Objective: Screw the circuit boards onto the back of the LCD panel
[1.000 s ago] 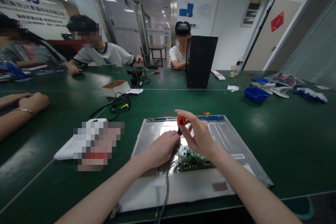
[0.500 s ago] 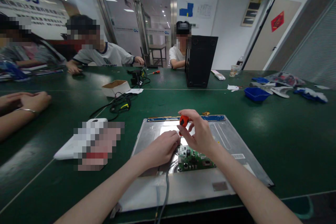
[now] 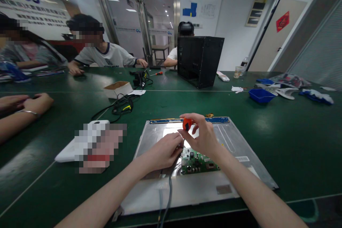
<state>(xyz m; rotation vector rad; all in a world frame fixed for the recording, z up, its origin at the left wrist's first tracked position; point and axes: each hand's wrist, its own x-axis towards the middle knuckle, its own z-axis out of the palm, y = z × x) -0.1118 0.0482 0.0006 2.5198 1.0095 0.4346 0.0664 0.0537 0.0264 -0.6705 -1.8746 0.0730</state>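
Note:
A silver metal panel (image 3: 197,188) lies flat on the green table, with a green circuit board (image 3: 199,162) on its middle. My right hand (image 3: 199,131) pinches the orange handle of an upright screwdriver (image 3: 187,124) above the board's upper left corner. Beside the screwdriver's tip, my left hand (image 3: 169,148) has its fingers closed low over the panel; what they hold is hidden. A grey cable (image 3: 170,192) runs from under that hand over the panel's front edge. Along the panel's far edge is a blue strip (image 3: 220,119).
Left of the panel lie a white device (image 3: 69,149) and black cables (image 3: 120,108) near an open box (image 3: 117,89). A black computer case (image 3: 200,60) stands across the table before a person. A blue tray (image 3: 262,95) is at the right. Another person's hands (image 3: 37,105) rest at left.
The orange handle has turned slightly in my right hand, whose fingers have shifted a little. The black case across the table has rotated and moved left. My left hand stays nearly still.

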